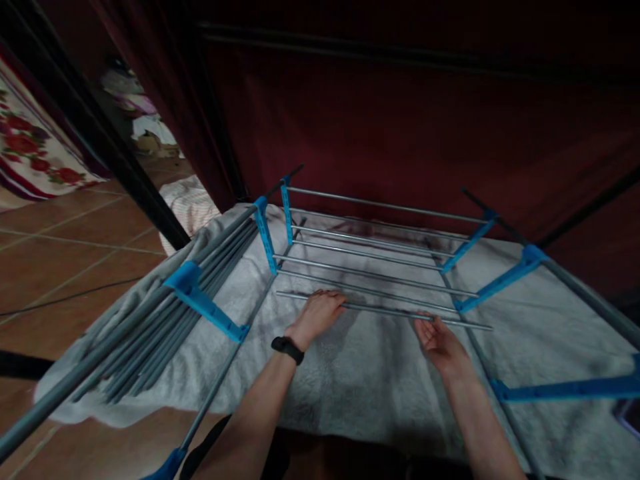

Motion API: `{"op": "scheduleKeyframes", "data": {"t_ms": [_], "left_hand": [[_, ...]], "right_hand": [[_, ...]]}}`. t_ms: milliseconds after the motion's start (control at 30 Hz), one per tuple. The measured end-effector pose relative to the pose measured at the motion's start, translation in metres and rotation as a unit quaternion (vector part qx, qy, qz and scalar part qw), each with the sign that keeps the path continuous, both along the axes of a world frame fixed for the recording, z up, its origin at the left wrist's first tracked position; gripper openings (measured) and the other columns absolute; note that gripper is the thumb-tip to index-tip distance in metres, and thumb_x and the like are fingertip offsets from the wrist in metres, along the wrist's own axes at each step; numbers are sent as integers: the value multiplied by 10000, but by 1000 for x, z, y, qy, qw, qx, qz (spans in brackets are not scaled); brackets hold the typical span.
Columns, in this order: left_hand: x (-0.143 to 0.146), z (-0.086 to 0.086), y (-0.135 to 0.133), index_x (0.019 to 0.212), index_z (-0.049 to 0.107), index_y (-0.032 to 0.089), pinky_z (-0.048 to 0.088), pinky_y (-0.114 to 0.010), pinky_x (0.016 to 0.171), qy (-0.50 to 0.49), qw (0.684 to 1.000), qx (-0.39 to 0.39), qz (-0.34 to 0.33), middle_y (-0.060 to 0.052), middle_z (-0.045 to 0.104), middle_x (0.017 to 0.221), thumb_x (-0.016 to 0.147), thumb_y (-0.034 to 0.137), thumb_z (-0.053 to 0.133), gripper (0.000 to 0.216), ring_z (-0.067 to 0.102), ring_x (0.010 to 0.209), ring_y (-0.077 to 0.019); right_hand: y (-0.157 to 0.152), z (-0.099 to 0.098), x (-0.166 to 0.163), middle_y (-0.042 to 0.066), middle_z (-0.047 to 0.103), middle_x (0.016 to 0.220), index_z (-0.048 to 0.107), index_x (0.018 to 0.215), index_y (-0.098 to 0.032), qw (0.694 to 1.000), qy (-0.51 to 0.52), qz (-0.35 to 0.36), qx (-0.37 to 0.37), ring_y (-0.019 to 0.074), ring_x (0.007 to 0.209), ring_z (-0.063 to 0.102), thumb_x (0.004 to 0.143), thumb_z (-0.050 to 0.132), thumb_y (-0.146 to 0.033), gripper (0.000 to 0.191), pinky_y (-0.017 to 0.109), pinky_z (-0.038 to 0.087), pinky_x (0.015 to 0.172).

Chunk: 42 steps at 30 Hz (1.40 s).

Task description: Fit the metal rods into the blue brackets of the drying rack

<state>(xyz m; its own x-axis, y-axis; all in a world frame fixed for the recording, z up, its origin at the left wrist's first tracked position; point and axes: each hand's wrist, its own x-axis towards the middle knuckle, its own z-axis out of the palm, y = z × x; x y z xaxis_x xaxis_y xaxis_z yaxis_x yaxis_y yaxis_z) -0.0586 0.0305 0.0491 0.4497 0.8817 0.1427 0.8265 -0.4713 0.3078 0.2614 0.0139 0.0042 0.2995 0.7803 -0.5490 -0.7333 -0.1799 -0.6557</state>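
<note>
A loose grey metal tube (pixel 377 309) runs crosswise just above the grey blanket, nearly parallel to the fitted crossbars. Gripping it left of its middle, back upward, is my left hand (pixel 320 315), with a black band on the wrist. The fingers of my right hand (pixel 436 339) are closed on the tube farther right, palm turned up. Both ends of the tube stick out past my hands. Beyond it stands a rack frame with several thin crossbars (pixel 373 248) between blue plastic brackets (pixel 267 235) on the left and more blue brackets (pixel 503 283) on the right.
Several loose grey tubes (pixel 165 333) lie bundled on the blanket (pixel 350 380) at the left. Long side poles (pixel 95 360) flank my arms. Dark red cloth (pixel 400 140) hangs behind the frame. Black posts (pixel 120 160) and tiled floor (pixel 85 267) lie left. A dark device (pixel 627 415) sits at the right edge.
</note>
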Motion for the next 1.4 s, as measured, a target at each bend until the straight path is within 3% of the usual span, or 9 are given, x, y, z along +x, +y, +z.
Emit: {"op": "scheduleKeyframes", "data": {"t_ms": [367,533,700,867,1000,1067,1167,1267,1400], "left_hand": [[-48,16,15,1076,736,216,480,-355,952,16,997,-58,52,-79,768,1097,989,299,491,273,704,1033,-245],[-62,19,19,978,746,242,486,-341,917,8,994,-68,88,-70,783,1070,894,398,616,219,715,1019,-266],[-77,16,28,1002,752,265,496,-361,930,-47,991,-44,118,-70,788,1019,831,451,679,263,718,981,-291],[-87,21,32,888,756,259,494,-412,919,-102,963,52,243,-85,758,1062,775,331,744,135,666,1041,-337],[-75,35,28,864,750,244,509,-305,702,-292,885,-15,362,-27,719,832,744,181,759,136,631,737,-223],[-67,40,25,872,738,232,501,-236,649,-443,809,-58,381,23,681,709,695,50,732,254,617,683,-172],[-62,41,24,881,712,198,522,-180,640,-637,674,-106,360,34,696,724,656,-65,639,354,641,679,-126],[-69,35,28,889,689,181,547,-192,579,-709,579,-175,364,3,705,742,687,-69,564,345,642,622,-128],[-78,26,33,827,634,165,502,-155,480,-730,521,-194,397,3,665,688,729,-91,492,309,570,511,-95]], "right_hand": [[0,9,54,30,759,788,681,880,-173,997,-3,-65,31,118,700,736,964,518,-69,211,226,650,703],[-3,6,76,10,753,743,672,854,-191,994,-19,-103,34,101,636,715,971,519,-92,217,194,629,654],[-6,8,87,9,750,723,668,829,-197,990,-21,-134,45,105,610,710,965,552,-105,201,195,628,648],[-6,12,84,13,739,702,654,828,-192,988,-7,-149,48,103,606,708,965,562,-105,187,195,626,653],[-5,15,76,9,728,690,643,820,-187,988,-1,-146,46,98,592,695,961,568,-105,180,195,625,648],[-4,17,72,14,730,698,643,825,-185,990,5,-135,42,97,600,694,973,547,-111,191,195,625,644],[-3,19,67,21,727,695,642,823,-183,991,10,-127,35,97,611,695,985,521,-114,214,197,627,652],[-2,20,61,21,723,687,647,827,-183,991,11,-128,33,98,608,691,984,522,-113,212,197,628,648],[0,20,54,35,736,726,660,841,-172,992,6,-117,43,105,639,702,978,516,-100,211,209,637,656]]}}
